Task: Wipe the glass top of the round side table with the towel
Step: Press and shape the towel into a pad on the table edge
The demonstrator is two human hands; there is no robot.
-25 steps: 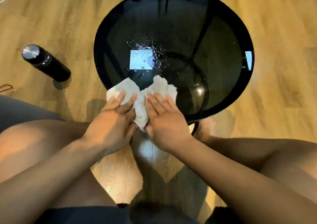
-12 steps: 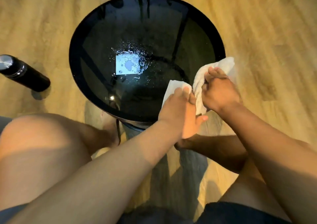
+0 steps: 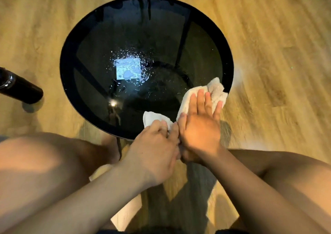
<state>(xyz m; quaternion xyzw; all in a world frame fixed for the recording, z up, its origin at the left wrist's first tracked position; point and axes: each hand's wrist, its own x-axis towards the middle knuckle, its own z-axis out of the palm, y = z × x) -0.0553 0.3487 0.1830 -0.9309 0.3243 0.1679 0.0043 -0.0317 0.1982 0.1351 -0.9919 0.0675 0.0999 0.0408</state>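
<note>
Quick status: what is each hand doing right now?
Left hand: curled, holding the towel at its near end.
Right hand: open and flat, pressing the towel on the glass top.

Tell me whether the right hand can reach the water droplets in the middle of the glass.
Probably yes. The right hand lies flat on the towel at the near right rim of the glass top, and only open glass lies between it and the droplets.

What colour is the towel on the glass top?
White, maybe off-white under the warm light. The towel shows in the head view, at the near right rim.
</note>
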